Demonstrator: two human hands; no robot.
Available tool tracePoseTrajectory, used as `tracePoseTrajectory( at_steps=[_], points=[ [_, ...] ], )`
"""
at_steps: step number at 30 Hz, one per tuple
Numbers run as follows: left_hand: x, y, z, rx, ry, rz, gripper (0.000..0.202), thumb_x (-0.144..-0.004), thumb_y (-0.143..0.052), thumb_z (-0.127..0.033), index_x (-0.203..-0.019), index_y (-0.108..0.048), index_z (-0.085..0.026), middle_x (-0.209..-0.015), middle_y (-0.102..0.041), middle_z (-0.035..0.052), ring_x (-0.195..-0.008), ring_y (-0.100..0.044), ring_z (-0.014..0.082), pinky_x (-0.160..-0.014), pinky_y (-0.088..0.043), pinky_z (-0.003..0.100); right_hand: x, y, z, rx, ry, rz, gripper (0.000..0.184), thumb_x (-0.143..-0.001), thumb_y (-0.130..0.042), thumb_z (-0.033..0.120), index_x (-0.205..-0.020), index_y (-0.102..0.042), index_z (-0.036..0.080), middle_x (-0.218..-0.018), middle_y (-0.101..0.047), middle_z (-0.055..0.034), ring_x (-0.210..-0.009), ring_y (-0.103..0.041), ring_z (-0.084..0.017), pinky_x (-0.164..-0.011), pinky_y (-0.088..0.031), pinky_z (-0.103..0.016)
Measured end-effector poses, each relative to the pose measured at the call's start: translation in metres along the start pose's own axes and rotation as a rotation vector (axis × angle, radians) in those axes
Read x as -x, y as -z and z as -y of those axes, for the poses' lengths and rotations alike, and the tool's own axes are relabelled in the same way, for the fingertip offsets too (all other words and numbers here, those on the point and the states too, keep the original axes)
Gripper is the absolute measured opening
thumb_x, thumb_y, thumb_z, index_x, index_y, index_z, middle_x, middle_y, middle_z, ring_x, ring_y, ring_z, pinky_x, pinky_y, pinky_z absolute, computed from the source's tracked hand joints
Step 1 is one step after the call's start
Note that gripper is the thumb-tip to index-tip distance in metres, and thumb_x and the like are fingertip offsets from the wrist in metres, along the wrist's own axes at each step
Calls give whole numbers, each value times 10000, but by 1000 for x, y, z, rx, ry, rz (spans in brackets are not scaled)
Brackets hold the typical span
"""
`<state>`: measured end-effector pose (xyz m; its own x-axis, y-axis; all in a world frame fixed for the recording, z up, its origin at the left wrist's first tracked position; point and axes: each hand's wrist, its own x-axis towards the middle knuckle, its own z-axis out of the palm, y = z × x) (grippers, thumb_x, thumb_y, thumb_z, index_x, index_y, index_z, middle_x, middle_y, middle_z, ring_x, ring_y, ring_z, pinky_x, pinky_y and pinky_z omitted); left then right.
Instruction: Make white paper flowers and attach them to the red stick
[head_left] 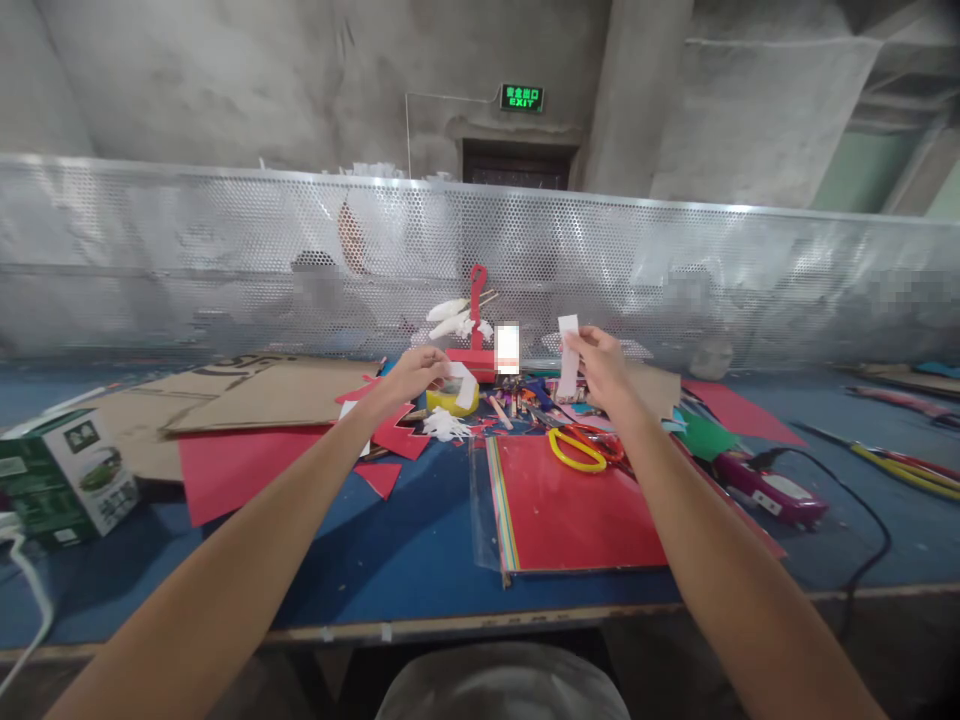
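My left hand (pixel 420 375) pinches a short white paper strip (pixel 465 388), which hangs bent over a yellow roll of tape (pixel 442 402). In my right hand (pixel 602 362) is another white paper strip (pixel 569 365), held upright between thumb and fingers. The two hands are apart, both raised over the far part of the table. Between and behind them stands a red paper piece with a curled top (pixel 478 300), with white leaf-like paper pieces (pixel 448 322) beside it. White paper scraps with fringed edges (pixel 448 425) lie just below the tape roll.
Yellow-handled scissors (pixel 576 451) rest on a pack of red paper (pixel 577 515). Cardboard (pixel 262 395) and red sheets (pixel 247 470) lie at left, beside a green-and-white box (pixel 71 478). A purple corded device (pixel 772 490) and long-bladed scissors (pixel 892 460) sit at right. Perforated metal panel (pixel 405 240) closes the back.
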<state>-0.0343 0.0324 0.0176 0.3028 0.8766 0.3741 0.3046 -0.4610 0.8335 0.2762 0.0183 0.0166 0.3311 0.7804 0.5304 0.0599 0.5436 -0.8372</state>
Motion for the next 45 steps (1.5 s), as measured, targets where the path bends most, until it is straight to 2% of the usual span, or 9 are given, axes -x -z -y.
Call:
tracePoseTrajectory(
  at_steps=[7,10,15,18,21,25,32,40,45],
  points=[
    [11,-5,-12,126,-58,286,274,-778,-666,-413,-905,-664,-170,-776,-644,46,-684,-588,115,-675,-485,255,23,-15,-1,162,-229,524,283,-699,-715,364,-882,-589,190,-701,-677,-31,-531,-568,-133,-494,-435,-243],
    [19,-6,-21,130,-61,369,244,-790,-662,-403,-897,-672,-184,-746,-630,44,-681,-579,119,-636,-461,243,28,-18,-18,538,-137,665,158,-745,-670,308,-831,-626,183,-589,-626,-12,-467,-517,-130,-467,-371,-241],
    [24,-8,-28,116,-25,485,235,-812,-646,-357,-927,-663,-153,-791,-653,65,-682,-566,117,-625,-427,245,29,-22,-28,937,137,610,125,-730,-704,268,-800,-659,174,-827,-702,-81,-749,-633,-202,-674,-446,-276],
    [23,-8,-26,98,-36,507,261,-812,-646,-341,-975,-666,-138,-844,-669,79,-716,-573,129,-658,-427,261,32,-29,-15,731,146,662,262,-849,-600,392,-1007,-645,187,-1027,-691,-97,-909,-633,-216,-786,-471,-309],
    [22,-9,-26,51,-66,513,271,-814,-643,-339,-1008,-679,-153,-841,-673,72,-723,-570,138,-648,-410,264,42,-38,0,337,7,898,370,-907,-519,470,-1206,-576,260,-1208,-637,-74,-1052,-607,-215,-862,-480,-329],
    [23,-8,-29,22,-78,509,293,-817,-629,-342,-1040,-675,-157,-871,-673,75,-732,-570,139,-647,-401,264,58,-49,8,136,-115,1048,411,-843,-625,458,-1193,-595,247,-1139,-660,-80,-992,-618,-214,-841,-482,-348],
    [17,-4,-20,-81,-74,503,340,-800,-643,-369,-1069,-639,-160,-896,-663,66,-763,-575,145,-665,-399,260,61,-52,13,164,-140,958,247,-767,-707,394,-847,-651,167,-773,-643,-41,-658,-554,-131,-624,-433,-272],
    [17,-14,-17,-132,-112,576,356,-788,-649,-426,-1056,-632,-192,-971,-655,66,-830,-572,164,-724,-418,269,63,-56,12,268,-53,954,327,-758,-694,471,-827,-663,153,-679,-591,-13,-559,-495,-101,-539,-388,-244],
    [14,-19,-10,-196,-169,557,309,-795,-633,-453,-929,-647,-174,-815,-613,32,-733,-525,143,-664,-372,262,60,-55,2,307,-44,948,339,-762,-684,480,-846,-656,154,-705,-620,-21,-575,-523,-108,-556,-410,-244]
  ],
)
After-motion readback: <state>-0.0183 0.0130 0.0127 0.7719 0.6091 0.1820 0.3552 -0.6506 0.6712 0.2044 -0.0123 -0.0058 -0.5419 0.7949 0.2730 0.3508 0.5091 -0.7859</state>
